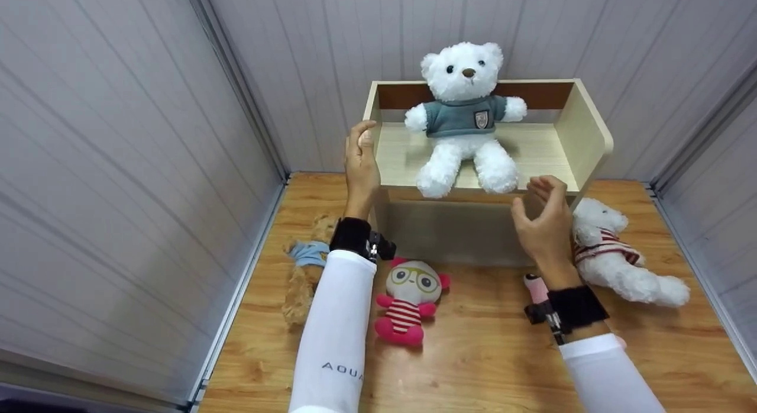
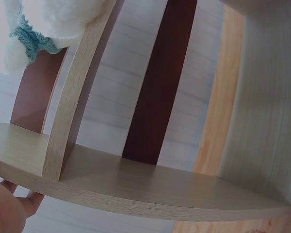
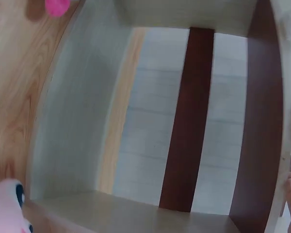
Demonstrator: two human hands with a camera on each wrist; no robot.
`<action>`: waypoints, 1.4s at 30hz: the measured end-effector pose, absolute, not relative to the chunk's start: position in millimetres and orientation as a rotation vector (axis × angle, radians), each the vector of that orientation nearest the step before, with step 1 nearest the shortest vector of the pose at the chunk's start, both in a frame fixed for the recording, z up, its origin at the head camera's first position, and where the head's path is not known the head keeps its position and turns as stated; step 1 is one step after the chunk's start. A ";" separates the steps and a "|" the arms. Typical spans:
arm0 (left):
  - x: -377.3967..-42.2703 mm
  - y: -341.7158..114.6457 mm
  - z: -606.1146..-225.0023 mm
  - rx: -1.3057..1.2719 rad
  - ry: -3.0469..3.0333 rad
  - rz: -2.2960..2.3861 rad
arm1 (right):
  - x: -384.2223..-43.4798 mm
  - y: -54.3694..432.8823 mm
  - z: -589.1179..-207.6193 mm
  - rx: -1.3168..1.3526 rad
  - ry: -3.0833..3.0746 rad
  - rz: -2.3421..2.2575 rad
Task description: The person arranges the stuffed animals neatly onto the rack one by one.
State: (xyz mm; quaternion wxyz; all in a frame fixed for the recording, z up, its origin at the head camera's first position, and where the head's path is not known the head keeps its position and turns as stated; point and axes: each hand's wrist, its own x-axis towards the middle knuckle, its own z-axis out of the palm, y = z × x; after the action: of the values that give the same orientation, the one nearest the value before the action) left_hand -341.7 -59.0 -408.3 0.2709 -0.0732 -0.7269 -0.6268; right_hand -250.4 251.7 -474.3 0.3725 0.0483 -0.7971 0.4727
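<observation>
A white teddy bear (image 1: 467, 120) in a teal sweater sits on the upper board of a small wooden shelf (image 1: 544, 147), its feet at the front edge. My left hand (image 1: 362, 167) rests against the outside of the shelf's left side panel; in the left wrist view its fingers (image 2: 31, 201) are partly hidden behind that panel. My right hand (image 1: 544, 223) is at the front right of the shelf, near the bear's foot, fingers loosely bent and holding nothing. The lower compartment (image 3: 77, 116) shows its brown back slat (image 3: 186, 121).
On the wood floor, a pink doll with glasses (image 1: 408, 300) lies before the shelf and a brown bear (image 1: 301, 283) lies left. A white bear in a striped top (image 1: 615, 253) lies right. A pink toy (image 1: 536, 289) is partly hidden by my right wrist. Panelled walls (image 1: 148, 164) surround the floor.
</observation>
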 end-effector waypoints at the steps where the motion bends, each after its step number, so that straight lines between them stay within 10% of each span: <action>1: -342.2 -58.9 -408.6 -0.199 -1.963 -1.685 | -246.4 254.5 -475.2 0.101 -2.028 1.231; 42: -340.1 -70.4 -404.0 -0.253 -2.056 -1.643 | -170.2 364.9 -611.2 -0.332 -3.103 1.048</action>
State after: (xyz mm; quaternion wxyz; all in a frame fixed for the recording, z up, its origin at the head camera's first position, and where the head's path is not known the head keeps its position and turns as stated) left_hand -340.1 -70.4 -404.0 0.2463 -0.0929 -0.7536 -0.6023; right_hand -170.2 364.9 -611.2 -0.0752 -0.1006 -0.9399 0.3176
